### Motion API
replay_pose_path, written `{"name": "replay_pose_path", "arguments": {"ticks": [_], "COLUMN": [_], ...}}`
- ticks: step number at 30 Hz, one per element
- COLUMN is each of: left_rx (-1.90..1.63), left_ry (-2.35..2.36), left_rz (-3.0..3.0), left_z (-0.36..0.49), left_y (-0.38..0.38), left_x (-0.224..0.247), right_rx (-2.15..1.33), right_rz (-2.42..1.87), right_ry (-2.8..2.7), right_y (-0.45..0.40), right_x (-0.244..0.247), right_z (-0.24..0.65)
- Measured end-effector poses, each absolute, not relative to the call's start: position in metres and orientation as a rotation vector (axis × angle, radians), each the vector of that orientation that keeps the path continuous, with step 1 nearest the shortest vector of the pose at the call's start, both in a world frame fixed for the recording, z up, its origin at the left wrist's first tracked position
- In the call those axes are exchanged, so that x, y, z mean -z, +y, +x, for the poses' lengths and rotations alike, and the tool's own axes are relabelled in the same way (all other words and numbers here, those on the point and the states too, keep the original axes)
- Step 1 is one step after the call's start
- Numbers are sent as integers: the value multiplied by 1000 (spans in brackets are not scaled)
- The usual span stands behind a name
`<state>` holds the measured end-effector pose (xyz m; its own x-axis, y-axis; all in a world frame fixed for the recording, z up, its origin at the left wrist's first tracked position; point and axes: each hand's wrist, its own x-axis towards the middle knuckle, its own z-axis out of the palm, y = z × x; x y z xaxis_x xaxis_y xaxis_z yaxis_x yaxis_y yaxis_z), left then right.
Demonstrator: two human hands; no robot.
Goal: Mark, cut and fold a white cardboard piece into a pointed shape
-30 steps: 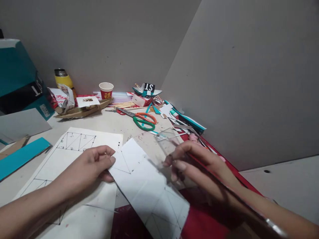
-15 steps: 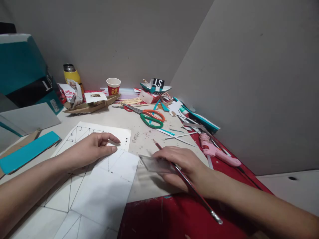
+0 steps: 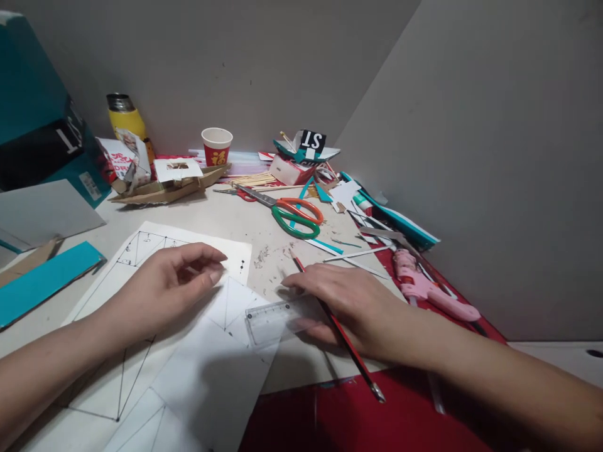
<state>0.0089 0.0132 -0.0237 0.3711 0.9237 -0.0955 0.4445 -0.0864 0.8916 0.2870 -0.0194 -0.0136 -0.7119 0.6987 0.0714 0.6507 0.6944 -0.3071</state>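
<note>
My right hand [image 3: 348, 307] is closed round a clear ruler [image 3: 271, 321] and a red and black pencil [image 3: 351, 345]. The pencil's tip points up and away, and the ruler's end reaches over the edge of a white sheet [image 3: 207, 358] with pencil lines. Just above the papers is my left hand [image 3: 176, 282], fingers curved, thumb and fingertips apart, with nothing between them. Under it lies a larger sheet [image 3: 113, 295] with ruled black lines and triangles, partly covered by the white sheet and my left arm.
Orange and green handled scissors [image 3: 296, 216] lie beyond the papers. Behind stand a paper cup [image 3: 217, 147], a yellow bottle [image 3: 126, 119] and a cardboard boat [image 3: 169, 190]. Paper scraps and a pink glue gun [image 3: 424, 289] are at right, a teal strip [image 3: 47, 282] at left.
The ruler has moved left over the white sheet's edge and now lies flatter. My left thumb and fingers have come off the sheet's top corner. The white sheet has turned, and the view has shifted slightly.
</note>
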Motion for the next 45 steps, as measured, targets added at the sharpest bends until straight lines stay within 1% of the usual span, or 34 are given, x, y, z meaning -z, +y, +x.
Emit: {"name": "replay_pose_path", "arguments": {"ticks": [2, 5, 7, 15, 25, 29, 37, 45], "left_rx": [-605, -491, -435, -426, -447, -451, -478, -475], "left_ry": [1219, 1044, 954, 871, 851, 851, 819, 802], "left_rz": [1930, 2286, 2382, 2408, 2409, 2413, 2404, 2395], "left_z": [10, 11, 11, 8, 5, 4, 3, 5], "left_y": [7, 1, 1, 8, 9, 9, 9, 9], "left_x": [26, 31, 35, 42, 46, 48, 51, 48], "right_rx": [-452, -542, -567, -565, -398, -446, -601, -517], "right_rz": [-1133, -1164, -1186, -1229, -1301, -1293, -1190, -1135], "right_ry": [-2718, -2732, -2742, -2734, -2537, -2493, -2584, -2551], "right_y": [-22, -27, -30, -29, -24, -26, -29, -30], "right_x": [12, 9, 8, 4, -1, 1, 0, 2], "right_z": [291, 295, 297, 299, 305, 304, 297, 304]}}
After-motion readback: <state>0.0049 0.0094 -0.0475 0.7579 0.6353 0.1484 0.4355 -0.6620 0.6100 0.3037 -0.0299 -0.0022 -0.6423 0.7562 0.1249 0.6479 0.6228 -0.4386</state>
